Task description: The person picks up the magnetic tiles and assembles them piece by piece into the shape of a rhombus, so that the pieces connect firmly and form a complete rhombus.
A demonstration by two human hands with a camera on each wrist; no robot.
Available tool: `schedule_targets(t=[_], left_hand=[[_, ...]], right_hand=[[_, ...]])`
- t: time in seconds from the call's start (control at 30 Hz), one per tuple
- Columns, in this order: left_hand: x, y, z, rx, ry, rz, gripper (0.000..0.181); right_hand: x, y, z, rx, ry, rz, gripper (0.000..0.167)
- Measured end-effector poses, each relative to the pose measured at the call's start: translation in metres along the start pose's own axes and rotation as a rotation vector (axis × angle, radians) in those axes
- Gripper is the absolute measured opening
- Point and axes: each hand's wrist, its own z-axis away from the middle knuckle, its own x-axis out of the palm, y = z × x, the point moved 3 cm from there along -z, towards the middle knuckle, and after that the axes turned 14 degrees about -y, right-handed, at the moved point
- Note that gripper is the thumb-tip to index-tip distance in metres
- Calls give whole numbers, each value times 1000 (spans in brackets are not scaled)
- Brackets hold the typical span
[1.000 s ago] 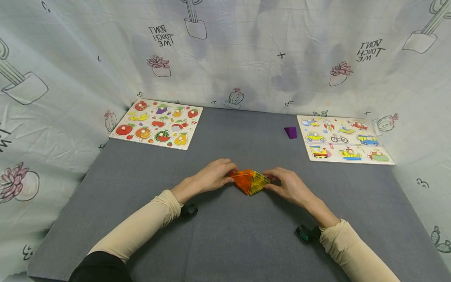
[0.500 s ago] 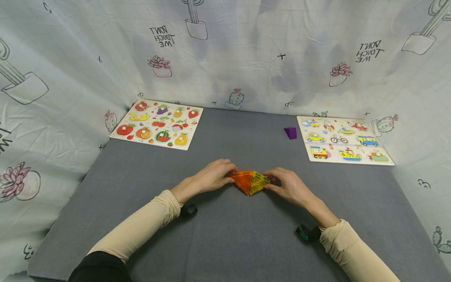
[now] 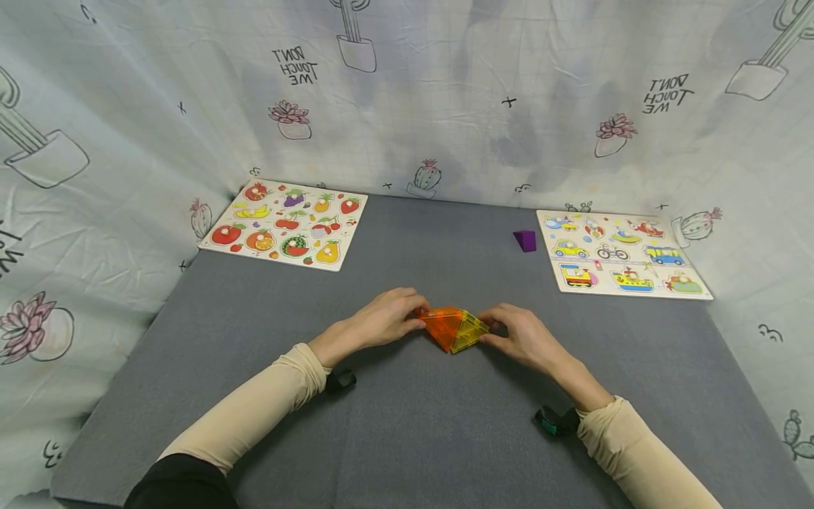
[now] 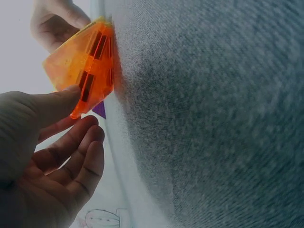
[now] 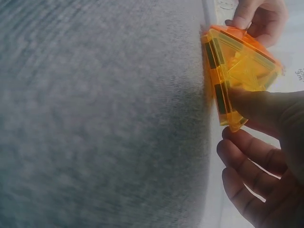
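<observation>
A translucent orange magnetic tile piece (image 3: 441, 328) and a translucent yellow magnetic tile piece (image 3: 468, 332) meet side by side on the grey table, both with triangular faces. From the left, my left hand (image 3: 389, 318) pinches the outer corner of the orange piece between thumb and fingers. My right hand (image 3: 526, 338) pinches the yellow piece's outer corner from the other side. In the left wrist view, the thumb presses a dark-striped edge of the orange piece (image 4: 71, 69). The right wrist view has the thumb on the yellow piece (image 5: 242, 66), lower fingers loosely bent beneath.
A fruit puzzle board (image 3: 286, 225) lies at the back left of the table (image 3: 394, 438). At the back right is a vehicle puzzle board (image 3: 620, 253), with a purple wedge block (image 3: 526, 240) beside it. A printed curtain (image 3: 458, 92) hangs behind.
Both hands keep their hold at nearly the same spot. The orange piece's upper edge has shifted slightly rightward against the yellow piece.
</observation>
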Motion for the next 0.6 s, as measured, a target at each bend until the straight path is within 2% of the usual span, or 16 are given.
schedule_targets(t=[0.3,0.5,0.6], left_hand=[[-2,3,-1,1,19,41,23],[-2,1,0,-34,9,65,25],[-2,-4,2,-67,23,66,27]], right_hand=[[4,3,0,40,-9,30,29],[1,3,1,46,-15,7,32],[-3,5,3,90,-31,-26,37]])
